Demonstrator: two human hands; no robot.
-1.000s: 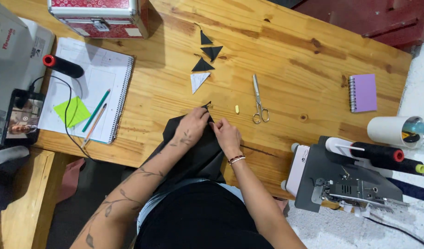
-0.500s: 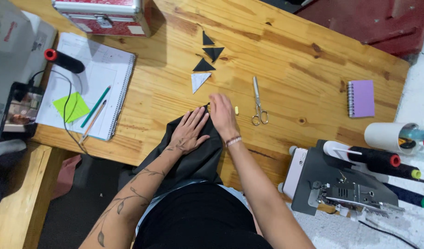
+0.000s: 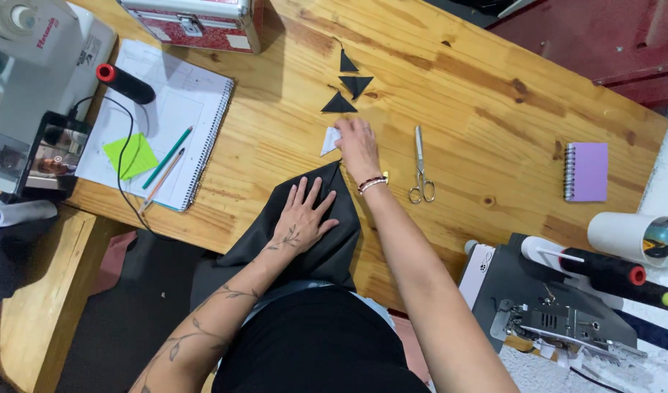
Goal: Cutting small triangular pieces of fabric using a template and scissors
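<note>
Black fabric [image 3: 316, 240] drapes over pine worktable [image 3: 479, 109].

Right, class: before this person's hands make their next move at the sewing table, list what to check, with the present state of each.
1. Left hand flat on the black fabric: ok.
2. Right hand on the white triangle piece: ok.
3. Scissors lying apart from both hands: ok.
4. Three black triangles clear of the hands: ok.
5. White piece gripped or just touched: cannot tell.
</note>
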